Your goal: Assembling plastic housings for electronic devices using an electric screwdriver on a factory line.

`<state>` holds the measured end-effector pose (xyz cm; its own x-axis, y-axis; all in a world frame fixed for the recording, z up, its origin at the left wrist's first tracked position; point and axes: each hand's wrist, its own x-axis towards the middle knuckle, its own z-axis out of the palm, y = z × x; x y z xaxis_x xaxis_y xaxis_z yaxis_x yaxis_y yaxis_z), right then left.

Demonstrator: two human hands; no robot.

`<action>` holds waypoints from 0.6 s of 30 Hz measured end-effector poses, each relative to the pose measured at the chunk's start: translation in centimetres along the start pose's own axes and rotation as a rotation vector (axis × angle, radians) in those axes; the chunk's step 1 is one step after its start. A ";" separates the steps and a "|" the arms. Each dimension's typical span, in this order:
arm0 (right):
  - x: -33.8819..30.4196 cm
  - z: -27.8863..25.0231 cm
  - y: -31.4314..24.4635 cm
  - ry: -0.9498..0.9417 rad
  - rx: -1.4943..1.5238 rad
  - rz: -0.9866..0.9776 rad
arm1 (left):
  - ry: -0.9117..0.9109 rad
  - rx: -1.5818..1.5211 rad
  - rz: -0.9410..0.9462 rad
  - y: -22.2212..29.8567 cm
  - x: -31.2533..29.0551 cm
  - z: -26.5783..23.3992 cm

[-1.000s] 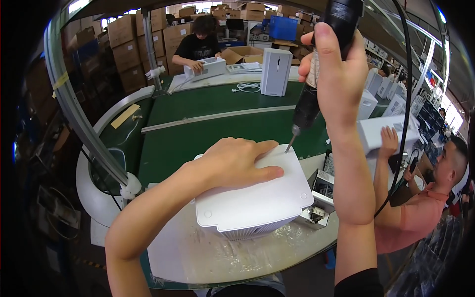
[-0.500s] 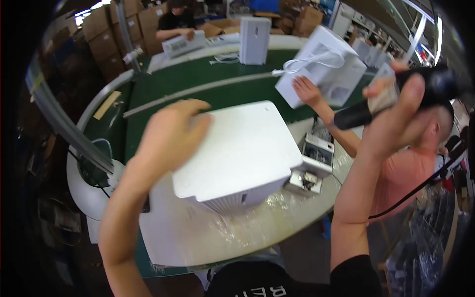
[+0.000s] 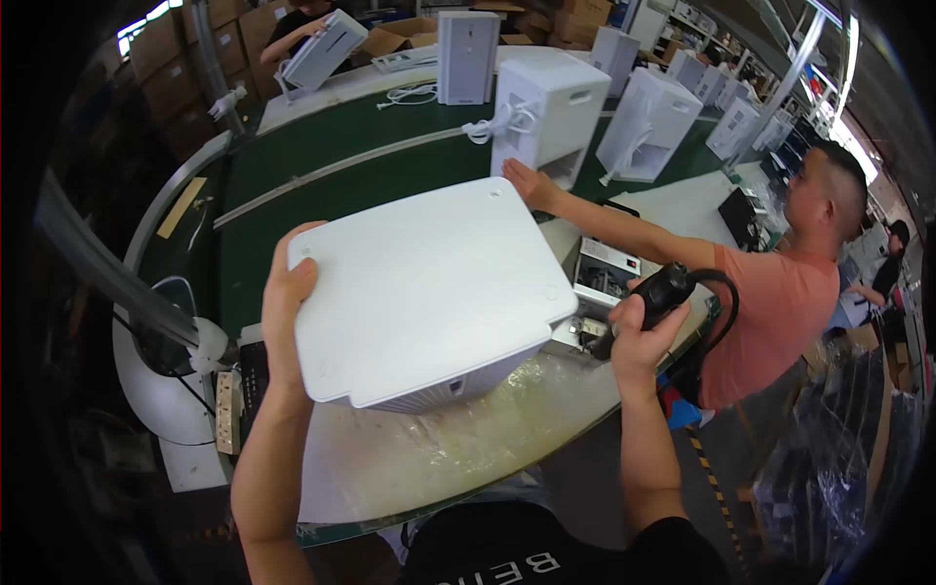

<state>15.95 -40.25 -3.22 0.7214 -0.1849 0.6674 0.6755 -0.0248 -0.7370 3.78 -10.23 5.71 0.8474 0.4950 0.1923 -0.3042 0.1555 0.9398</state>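
Observation:
A white, box-shaped appliance housing (image 3: 429, 292) stands before me on the worktable, its flat face up and ribbed vents low on the near side. My left hand (image 3: 290, 283) grips its left edge, thumb on top and fingers down the side, partly hidden. To the right of the housing, my right hand (image 3: 645, 341) is closed around a black corded electric screwdriver (image 3: 665, 292). The screwdriver's tip points down and left, close to small open trays of parts (image 3: 606, 268). Small recesses show near the corners of the housing's upper face.
Plastic film covers the near tabletop (image 3: 419, 478). Beyond runs a green conveyor belt (image 3: 390, 146) with several white units (image 3: 551, 107). A co-worker in an orange shirt (image 3: 780, 312) reaches in from the right. Another person handles a white unit (image 3: 325, 51) at the far left. A metal post (image 3: 117, 253) rises at left.
My right hand has lowered the screwdriver beside the housing. My left hand has moved from the top onto the left edge. The co-worker's white unit now stands upright on the belt.

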 end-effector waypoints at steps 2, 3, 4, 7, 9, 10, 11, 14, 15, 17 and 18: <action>0.7 0.7 -2.2 -0.157 0.057 0.179 | 0.004 0.041 0.065 -0.3 -0.2 -1.1; 1.6 1.1 -3.7 -0.225 0.143 0.201 | 0.009 0.066 0.060 -0.4 -0.4 -1.4; 2.8 1.3 -6.2 -0.276 0.196 0.230 | 0.003 -0.005 0.080 -0.7 -0.4 -1.6; 6.7 2.8 -17.4 -0.324 0.207 0.047 | -0.019 -0.046 0.067 -0.7 -0.4 -0.7; 8.4 4.8 -20.7 -0.373 0.581 0.001 | -0.019 -0.087 0.080 -1.2 -0.4 -1.0; 7.3 8.0 -23.1 -0.076 0.561 -0.008 | 0.014 -0.072 0.098 -1.3 -0.4 -1.5; 9.4 7.9 -23.4 -0.303 0.547 -0.044 | -0.014 -0.123 0.080 -1.2 -0.5 -1.3; 14.3 11.7 -24.1 -0.398 0.672 -0.083 | -0.063 -0.175 0.053 -1.1 -0.3 -0.5; 13.6 15.2 -25.0 -0.499 0.679 -0.132 | -0.048 -0.181 0.047 -0.9 -0.9 -1.9; 13.1 19.7 -24.2 -0.488 0.600 -0.269 | -0.049 -0.187 0.070 -1.1 -0.7 -1.9; 12.6 21.3 -23.8 -0.482 0.575 -0.277 | -0.063 -0.191 0.058 -1.2 -0.5 -1.7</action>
<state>12.18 -21.02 24.99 0.4136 0.2017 0.8878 0.7184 0.5268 -0.4544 2.98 -9.22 4.02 0.8498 0.4545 0.2670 -0.4249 0.2910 0.8572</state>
